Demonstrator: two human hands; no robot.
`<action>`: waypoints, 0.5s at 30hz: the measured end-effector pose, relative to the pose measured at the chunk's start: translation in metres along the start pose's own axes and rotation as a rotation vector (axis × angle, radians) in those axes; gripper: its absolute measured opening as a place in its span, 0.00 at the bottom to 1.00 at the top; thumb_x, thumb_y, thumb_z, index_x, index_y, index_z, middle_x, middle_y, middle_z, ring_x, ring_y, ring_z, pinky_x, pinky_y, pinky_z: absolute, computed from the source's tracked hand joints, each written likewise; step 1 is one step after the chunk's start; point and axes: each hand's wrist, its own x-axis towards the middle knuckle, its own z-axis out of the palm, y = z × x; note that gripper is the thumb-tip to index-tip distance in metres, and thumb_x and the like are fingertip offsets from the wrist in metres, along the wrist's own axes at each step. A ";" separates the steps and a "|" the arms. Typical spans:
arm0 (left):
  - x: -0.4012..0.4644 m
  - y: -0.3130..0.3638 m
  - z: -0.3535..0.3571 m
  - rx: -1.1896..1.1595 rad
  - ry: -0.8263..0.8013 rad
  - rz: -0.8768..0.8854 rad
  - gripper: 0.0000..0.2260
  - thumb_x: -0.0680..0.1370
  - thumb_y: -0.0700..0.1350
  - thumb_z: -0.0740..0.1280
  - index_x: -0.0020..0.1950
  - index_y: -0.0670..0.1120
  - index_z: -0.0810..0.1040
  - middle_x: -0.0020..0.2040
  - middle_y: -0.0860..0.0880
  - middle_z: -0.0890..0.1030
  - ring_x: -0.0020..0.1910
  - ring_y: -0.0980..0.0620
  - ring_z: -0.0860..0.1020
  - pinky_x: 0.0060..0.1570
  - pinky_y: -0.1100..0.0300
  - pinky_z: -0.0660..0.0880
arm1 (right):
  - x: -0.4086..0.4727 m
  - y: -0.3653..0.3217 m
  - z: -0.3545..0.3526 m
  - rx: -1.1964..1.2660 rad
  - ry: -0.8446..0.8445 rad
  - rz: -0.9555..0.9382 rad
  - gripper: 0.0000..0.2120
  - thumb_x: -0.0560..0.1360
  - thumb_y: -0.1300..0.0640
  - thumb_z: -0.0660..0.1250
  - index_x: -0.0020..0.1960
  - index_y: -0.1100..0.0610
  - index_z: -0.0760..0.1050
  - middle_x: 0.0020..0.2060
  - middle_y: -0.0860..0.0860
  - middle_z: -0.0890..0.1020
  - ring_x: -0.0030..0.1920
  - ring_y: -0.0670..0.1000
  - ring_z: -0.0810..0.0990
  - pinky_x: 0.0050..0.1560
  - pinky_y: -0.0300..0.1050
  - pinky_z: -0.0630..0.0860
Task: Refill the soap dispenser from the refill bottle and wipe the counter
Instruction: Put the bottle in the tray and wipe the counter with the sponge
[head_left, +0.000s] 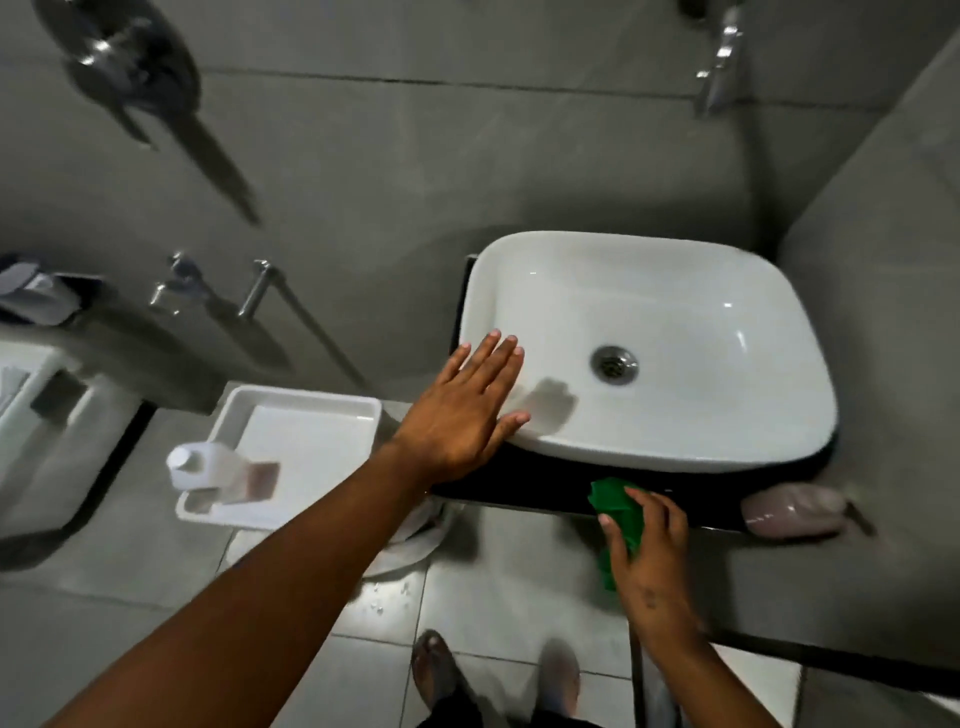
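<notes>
Right hand (647, 545) grips green cloth (615, 506) at counter (519, 491) edge; left hand (462, 410) spread flat.

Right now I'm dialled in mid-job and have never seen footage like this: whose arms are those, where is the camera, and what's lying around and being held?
There is no machine here. A person wears one wide-angle camera on the head, looking down, so both arms are theirs. The left hand lies flat and open on the rim of the white basin. The right hand presses a green cloth on the dark counter edge in front of the basin. Left of the basin, a white tray holds a white refill bottle. A blurred pinkish soap dispenser sits at the counter's right end. The feet show below.
</notes>
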 end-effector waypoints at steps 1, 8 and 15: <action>0.013 0.007 0.000 0.005 -0.031 0.024 0.33 0.84 0.61 0.47 0.83 0.42 0.52 0.83 0.45 0.51 0.83 0.47 0.45 0.81 0.49 0.45 | 0.005 0.006 -0.005 0.001 0.045 0.038 0.20 0.75 0.55 0.71 0.66 0.55 0.74 0.67 0.58 0.68 0.58 0.61 0.77 0.58 0.51 0.73; 0.067 0.029 0.019 0.055 -0.189 0.243 0.32 0.84 0.61 0.45 0.83 0.43 0.52 0.83 0.44 0.52 0.83 0.46 0.45 0.81 0.48 0.45 | 0.025 0.030 -0.015 -0.021 0.252 0.238 0.20 0.77 0.52 0.69 0.68 0.54 0.75 0.70 0.58 0.67 0.65 0.61 0.74 0.62 0.51 0.74; 0.070 0.026 0.026 0.004 -0.195 0.308 0.34 0.82 0.62 0.41 0.83 0.43 0.56 0.82 0.44 0.57 0.83 0.47 0.48 0.81 0.48 0.47 | 0.039 0.038 -0.002 -0.059 0.417 0.384 0.17 0.78 0.52 0.68 0.66 0.54 0.79 0.69 0.60 0.70 0.65 0.64 0.72 0.61 0.56 0.76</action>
